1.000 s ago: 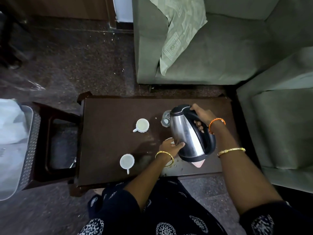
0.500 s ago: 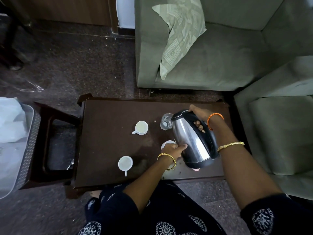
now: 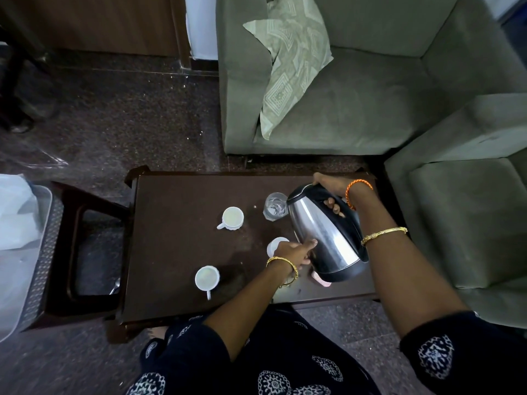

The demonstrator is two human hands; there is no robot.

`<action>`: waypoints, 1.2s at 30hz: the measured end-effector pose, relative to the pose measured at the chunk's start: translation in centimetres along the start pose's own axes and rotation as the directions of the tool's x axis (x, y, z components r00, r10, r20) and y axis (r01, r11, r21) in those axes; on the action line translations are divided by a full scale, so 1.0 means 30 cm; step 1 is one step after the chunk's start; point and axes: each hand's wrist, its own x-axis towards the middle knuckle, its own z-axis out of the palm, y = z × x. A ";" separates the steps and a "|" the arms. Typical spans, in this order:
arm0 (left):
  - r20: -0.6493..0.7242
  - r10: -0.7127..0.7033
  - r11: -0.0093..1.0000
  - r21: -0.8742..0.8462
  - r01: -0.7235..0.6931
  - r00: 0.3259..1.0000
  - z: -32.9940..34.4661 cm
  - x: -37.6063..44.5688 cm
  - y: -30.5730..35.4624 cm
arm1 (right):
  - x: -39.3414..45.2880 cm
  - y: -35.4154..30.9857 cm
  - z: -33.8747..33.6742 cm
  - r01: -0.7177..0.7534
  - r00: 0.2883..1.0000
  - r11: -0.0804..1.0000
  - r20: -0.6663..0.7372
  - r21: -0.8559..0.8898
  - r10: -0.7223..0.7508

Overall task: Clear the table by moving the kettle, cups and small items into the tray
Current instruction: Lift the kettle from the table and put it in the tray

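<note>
A steel kettle (image 3: 322, 240) with a black lid and handle hangs tilted over the right part of the dark wooden table (image 3: 176, 252). My right hand (image 3: 328, 192) grips its handle. My left hand (image 3: 296, 253) curls round a white cup (image 3: 275, 245) just left of the kettle, thumb against the steel body. Two more white cups stand on the table, one mid-left (image 3: 232, 218) and one near the front (image 3: 207, 277). A clear glass (image 3: 274, 206) stands behind the kettle's lid. A small pink item (image 3: 320, 280) peeks out under the kettle's base.
A metal-patterned tray (image 3: 42, 266) holding a white plastic bag sits at the far left, beside a dark wooden stand (image 3: 85, 201) with a spoon (image 3: 115, 286) on it. Green sofas stand behind and to the right of the table. My knees press against the front edge.
The kettle has shifted slightly back and right in my right hand and stays tilted. My left hand has stayed at the white cup.
</note>
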 end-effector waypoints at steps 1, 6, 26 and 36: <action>-0.004 0.000 1.000 -0.007 0.000 1.000 0.003 -0.004 0.002 | 0.004 0.004 0.000 0.006 1.000 1.000 0.005 0.013 -0.006; 0.002 0.010 0.997 -0.074 -0.010 1.000 0.012 -0.034 0.008 | -0.031 0.006 -0.008 -0.031 0.998 0.999 0.052 0.024 0.029; 0.037 0.019 0.992 -0.126 -0.014 0.999 0.013 -0.080 0.018 | -0.021 -0.024 -0.004 0.058 0.998 0.992 -0.012 -0.108 -0.060; 0.051 -0.024 0.989 -0.143 0.031 0.998 -0.005 -0.068 0.015 | 0.035 -0.040 0.008 0.026 0.999 0.994 0.047 -0.110 -0.021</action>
